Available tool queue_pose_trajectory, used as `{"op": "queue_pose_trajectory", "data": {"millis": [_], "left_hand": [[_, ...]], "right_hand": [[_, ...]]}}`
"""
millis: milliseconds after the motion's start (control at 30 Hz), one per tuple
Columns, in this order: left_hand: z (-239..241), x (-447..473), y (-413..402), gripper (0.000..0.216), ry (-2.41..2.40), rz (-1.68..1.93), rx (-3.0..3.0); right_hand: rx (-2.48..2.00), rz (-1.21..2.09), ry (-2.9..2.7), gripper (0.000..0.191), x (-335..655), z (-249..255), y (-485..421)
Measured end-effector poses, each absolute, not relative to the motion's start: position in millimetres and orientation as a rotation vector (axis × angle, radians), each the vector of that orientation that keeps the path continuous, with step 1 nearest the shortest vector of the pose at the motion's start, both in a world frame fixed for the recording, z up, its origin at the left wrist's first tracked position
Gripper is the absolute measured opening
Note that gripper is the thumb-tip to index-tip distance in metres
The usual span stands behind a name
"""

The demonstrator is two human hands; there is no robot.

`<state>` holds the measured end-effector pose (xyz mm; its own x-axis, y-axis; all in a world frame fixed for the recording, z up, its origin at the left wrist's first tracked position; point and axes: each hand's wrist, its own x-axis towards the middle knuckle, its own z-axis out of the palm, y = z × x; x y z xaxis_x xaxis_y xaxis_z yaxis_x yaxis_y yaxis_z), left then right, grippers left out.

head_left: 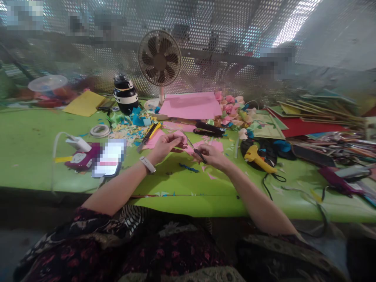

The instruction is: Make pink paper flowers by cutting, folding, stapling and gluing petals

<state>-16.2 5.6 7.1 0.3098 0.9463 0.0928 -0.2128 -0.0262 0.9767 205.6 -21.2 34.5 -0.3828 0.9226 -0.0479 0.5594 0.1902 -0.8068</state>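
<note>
My left hand (168, 145), with a white watch on its wrist, pinches a small piece of pink paper (181, 137). Fingers of my right hand (212, 155) are wrapped round a pair of scissors (200, 155), whose blades point up and left toward that paper. Whether the blades touch the paper is hard to make out. Pink scraps lie under and around both hands. A yellow and black utility knife (150, 135) rests just left of my left hand. Behind my right hand lies a black stapler (208, 128). A dark blue twisted strip (189, 168) is on the green table below.
A lit phone (108, 158) and a purple pouch (84, 158) with a white charger sit left. Behind stand a black bottle (126, 96), a fan (160, 58), pink sheets (190, 105) and paper flowers (230, 107). A yellow glue gun (258, 158) with a cord lies right.
</note>
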Motion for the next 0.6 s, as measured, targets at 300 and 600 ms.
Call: {"op": "queue_pose_trajectory", "data": {"millis": [300,600], "left_hand": [[4.0,-15.5,6.0,0.037,0.783,1.111,1.222],[7.8,-12.9,2.7,0.042,0.774,1.108,1.197]], "right_hand": [[-1.383,1.057,-2.038,0.052,207.0,32.6,-19.7],[-1.370,1.096,-1.999,0.055,205.2,33.2,-19.6]]}}
